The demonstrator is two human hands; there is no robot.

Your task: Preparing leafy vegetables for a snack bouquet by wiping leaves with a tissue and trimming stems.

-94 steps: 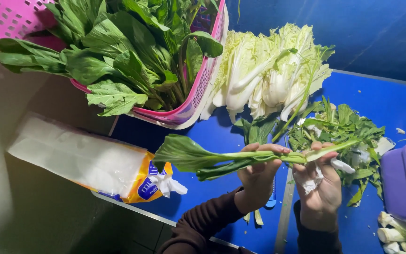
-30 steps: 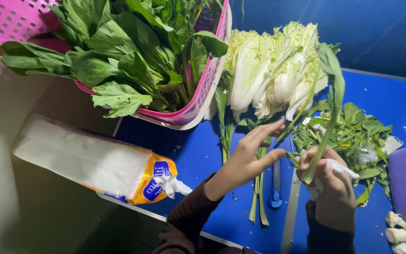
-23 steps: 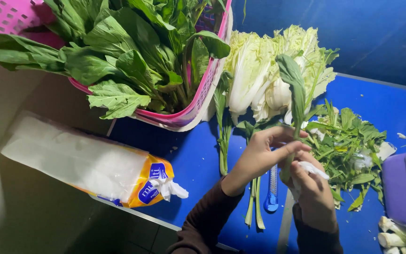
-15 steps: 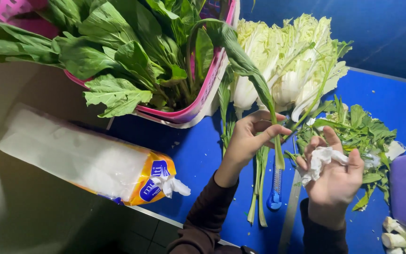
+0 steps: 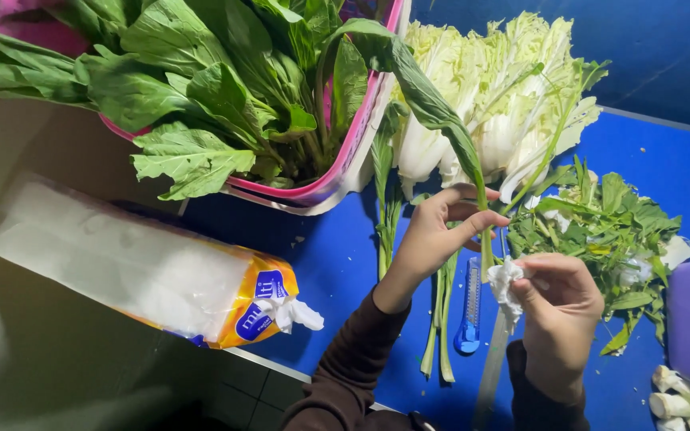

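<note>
Blue table [image 5: 337,263]: hands [image 5: 433,239] pinching leaf stalk [image 5: 441,120].

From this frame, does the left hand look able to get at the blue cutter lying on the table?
Probably yes, once freed. The left hand pinches a leafy green stalk just above the blue cutter, which lies uncovered on the blue table beside laid-down stems; only the held stalk occupies its fingers.

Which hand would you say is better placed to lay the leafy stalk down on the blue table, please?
Probably the left hand: its fingers already pinch the leafy stalk, while the right hand is occupied with a white tissue.
</note>
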